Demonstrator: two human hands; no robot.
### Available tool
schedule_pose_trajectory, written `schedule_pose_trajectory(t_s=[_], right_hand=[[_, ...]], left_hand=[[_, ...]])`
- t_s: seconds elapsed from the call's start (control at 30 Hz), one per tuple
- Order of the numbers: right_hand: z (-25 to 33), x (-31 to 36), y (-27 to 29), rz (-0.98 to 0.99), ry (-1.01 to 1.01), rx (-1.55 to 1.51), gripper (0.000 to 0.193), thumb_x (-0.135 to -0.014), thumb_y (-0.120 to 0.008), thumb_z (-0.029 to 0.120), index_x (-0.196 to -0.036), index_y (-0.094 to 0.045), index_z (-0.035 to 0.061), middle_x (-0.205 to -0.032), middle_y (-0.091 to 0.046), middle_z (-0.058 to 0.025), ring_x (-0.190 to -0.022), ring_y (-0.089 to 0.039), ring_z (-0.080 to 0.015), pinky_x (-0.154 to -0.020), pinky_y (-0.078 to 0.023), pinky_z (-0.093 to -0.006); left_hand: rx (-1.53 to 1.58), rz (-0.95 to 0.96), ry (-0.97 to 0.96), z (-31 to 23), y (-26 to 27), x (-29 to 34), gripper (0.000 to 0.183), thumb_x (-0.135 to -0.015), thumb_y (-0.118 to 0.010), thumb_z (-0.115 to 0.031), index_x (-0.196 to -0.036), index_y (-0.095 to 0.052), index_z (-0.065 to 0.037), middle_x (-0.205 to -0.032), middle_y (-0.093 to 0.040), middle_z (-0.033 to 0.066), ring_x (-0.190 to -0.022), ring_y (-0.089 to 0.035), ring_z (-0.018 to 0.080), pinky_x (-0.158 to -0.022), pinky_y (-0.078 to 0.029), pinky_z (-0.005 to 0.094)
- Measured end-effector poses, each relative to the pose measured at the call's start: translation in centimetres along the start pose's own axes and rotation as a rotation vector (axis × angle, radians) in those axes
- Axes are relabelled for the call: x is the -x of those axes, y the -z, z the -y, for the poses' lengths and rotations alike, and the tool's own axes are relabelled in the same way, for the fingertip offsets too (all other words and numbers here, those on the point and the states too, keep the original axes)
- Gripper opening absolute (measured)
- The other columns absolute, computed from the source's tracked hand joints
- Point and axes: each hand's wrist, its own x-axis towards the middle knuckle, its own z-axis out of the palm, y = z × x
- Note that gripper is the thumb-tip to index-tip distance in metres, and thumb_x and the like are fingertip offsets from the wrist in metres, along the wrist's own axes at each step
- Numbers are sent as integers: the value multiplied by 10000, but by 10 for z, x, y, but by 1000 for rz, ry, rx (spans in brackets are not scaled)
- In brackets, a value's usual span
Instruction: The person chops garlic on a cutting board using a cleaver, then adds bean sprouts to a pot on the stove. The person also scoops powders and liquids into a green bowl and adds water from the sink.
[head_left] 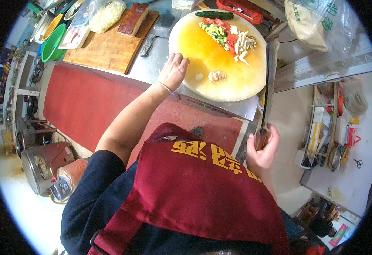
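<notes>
On a metal counter (157, 59) beside a pale floor (286, 174), a round chopping board (194, 55) is laid, with cut vegetables (218, 36) at its far side. The left hand (174, 71) is curled at its left rim; contents cannot be told. Between thumb and curved fingers of the right hand (261, 159), a long dark tool (261, 138) is seen; grip cannot be confirmed. The tool's long axis is directed away from the body, beside the board.

Kitchen, round cutting board (194, 46) (chopped vegetables (228, 37) aboard), cucumber (214, 15)
</notes>
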Motion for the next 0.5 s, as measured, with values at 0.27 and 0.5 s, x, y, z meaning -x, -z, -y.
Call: schedule_pose_trajectory(t_s=[0.27,0.5], right_hand=[[-3,49,-34,92,-189,506,245,-873,-643,118,-1077,-538,34,-856,-656,-250,-847,-627,-487,-711,-487,-549],[28,6,-102,18,-104,547,262,-874,-578,50,-1096,-479,-46,-857,-656,-289,-833,-654,-476,-731,-531,-524]], left_hand=[[765,88,712,3,29,59,213,-1006,-475,-181,-1022,-551,18,-830,-637,190,-775,-634,281,-749,-504,380],[791,147,849,30,103,169,227,-1031,-477,-214,-1020,-531,7,-801,-636,122,-690,-613,159,-646,-515,310]])
